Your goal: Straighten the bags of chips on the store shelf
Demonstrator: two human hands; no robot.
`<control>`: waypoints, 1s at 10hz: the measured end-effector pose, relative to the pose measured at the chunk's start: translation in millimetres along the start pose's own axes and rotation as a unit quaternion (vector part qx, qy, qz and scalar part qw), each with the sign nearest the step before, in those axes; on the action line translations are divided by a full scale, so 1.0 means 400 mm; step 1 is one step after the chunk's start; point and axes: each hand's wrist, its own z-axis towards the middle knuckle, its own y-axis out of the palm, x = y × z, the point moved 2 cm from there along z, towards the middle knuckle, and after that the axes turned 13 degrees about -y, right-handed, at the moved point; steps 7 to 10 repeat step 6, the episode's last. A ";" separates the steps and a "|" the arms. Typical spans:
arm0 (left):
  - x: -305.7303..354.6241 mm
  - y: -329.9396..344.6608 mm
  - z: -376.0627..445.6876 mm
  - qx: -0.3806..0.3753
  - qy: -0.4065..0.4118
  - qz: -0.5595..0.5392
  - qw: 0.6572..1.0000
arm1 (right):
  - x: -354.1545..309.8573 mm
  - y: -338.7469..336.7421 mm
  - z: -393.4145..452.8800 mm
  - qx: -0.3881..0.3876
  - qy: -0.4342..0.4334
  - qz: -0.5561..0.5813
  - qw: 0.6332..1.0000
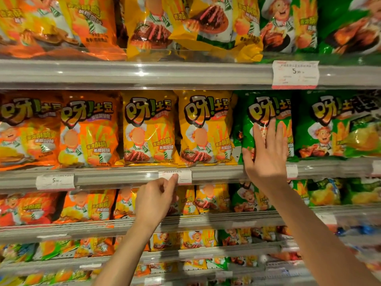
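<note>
Upright bags of chips fill the middle shelf (216, 174): orange ones at the left, two yellow bags (149, 129) (206, 129) in the centre, green ones at the right. My right hand (266, 153) lies flat with straight fingers against the front of the left green bag (266, 104). My left hand (154, 201) hangs below the shelf edge with loosely curled fingers. Its fingertips touch the white price label (181, 176) on the rail and hold nothing.
Above, a shelf (144, 73) carries orange, yellow and green bags with a price tag (294, 74) at the right. Below run several lower shelves of smaller chip bags. Another price label (55, 181) sits on the middle rail at the left.
</note>
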 end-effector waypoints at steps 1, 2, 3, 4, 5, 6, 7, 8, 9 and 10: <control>-0.001 -0.001 -0.005 -0.005 -0.005 0.003 1.000 | -0.003 -0.016 -0.010 -0.011 -0.007 -0.031 0.999; 0.002 -0.002 -0.004 0.006 -0.001 0.013 1.000 | -0.012 -0.031 -0.021 -0.024 -0.010 -0.048 0.999; 0.011 -0.004 -0.006 0.017 -0.002 0.030 0.999 | -0.016 -0.054 -0.041 -0.038 -0.014 -0.046 0.998; 0.023 -0.003 -0.017 0.017 -0.020 0.049 0.998 | -0.005 -0.075 -0.073 -0.059 -0.026 -0.029 0.998; 0.051 -0.021 -0.048 0.008 -0.032 0.045 0.998 | 0.002 -0.104 -0.100 -0.079 -0.033 0.025 0.996; 0.095 -0.043 -0.106 0.037 0.001 0.031 0.999 | 0.014 -0.145 -0.146 -0.074 -0.039 0.062 0.995; 0.095 -0.043 -0.106 0.037 0.001 0.031 0.999 | 0.014 -0.145 -0.146 -0.074 -0.039 0.062 0.995; 0.095 -0.043 -0.106 0.037 0.001 0.031 0.999 | 0.014 -0.145 -0.146 -0.074 -0.039 0.062 0.995; 0.095 -0.043 -0.106 0.037 0.001 0.031 0.999 | 0.014 -0.145 -0.146 -0.074 -0.039 0.062 0.995; 0.095 -0.043 -0.106 0.037 0.001 0.031 0.999 | 0.014 -0.145 -0.146 -0.074 -0.039 0.062 0.995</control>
